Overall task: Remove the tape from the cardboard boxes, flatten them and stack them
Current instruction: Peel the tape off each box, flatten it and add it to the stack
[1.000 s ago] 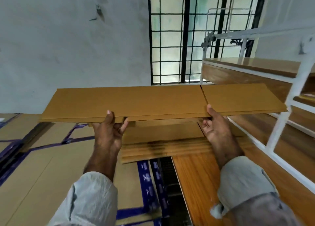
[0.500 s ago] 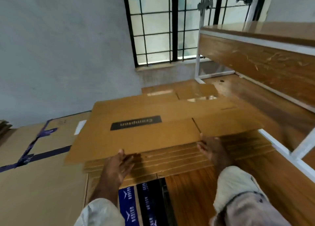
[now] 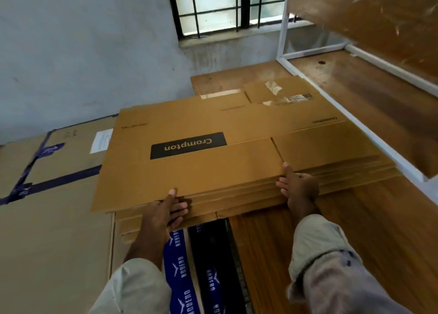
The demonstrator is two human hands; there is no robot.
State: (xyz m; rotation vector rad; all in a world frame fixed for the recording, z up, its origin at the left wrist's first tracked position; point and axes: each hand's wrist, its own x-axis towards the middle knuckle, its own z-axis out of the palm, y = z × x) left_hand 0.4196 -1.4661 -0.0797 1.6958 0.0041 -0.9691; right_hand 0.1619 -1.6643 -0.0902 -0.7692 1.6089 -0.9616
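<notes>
In front of you a pale grey wall (image 3: 83, 53) fills the far side, with a barred window (image 3: 225, 5) set in it above a concrete sill. To your right runs a white metal frame (image 3: 355, 114) carrying a wooden shelf board (image 3: 379, 24) overhead, and beneath it lies wooden flooring (image 3: 355, 219). To your left sits a big closed carton (image 3: 47, 230) crossed by dark blue tape (image 3: 61, 178) and bearing a white paper label (image 3: 102, 140). Between these, the flattened cardboard box (image 3: 189, 171), printed with a black "Crompton" label (image 3: 188, 145), lies flat as the top sheet of a stack of flattened boxes (image 3: 237, 201) whose layered edges face you; it overhangs the stack on the left. Farther back on the stack, a sheet shows scraps of clear tape (image 3: 272, 87) and a small printed sticker (image 3: 299, 97). Under the near edge of the stack you see a blue printed strip (image 3: 180, 266) beside a black one (image 3: 213, 266). Your left hand (image 3: 163, 215) grips the near edge of the top sheet, thumb on top and fingers (image 3: 179, 207) curled beneath. Your right hand (image 3: 298, 190) holds the same edge further right, thumb laid up on the sheet, fingers (image 3: 282, 185) tucked below against the stack. Both wrists wear pale sleeves (image 3: 331, 266).
</notes>
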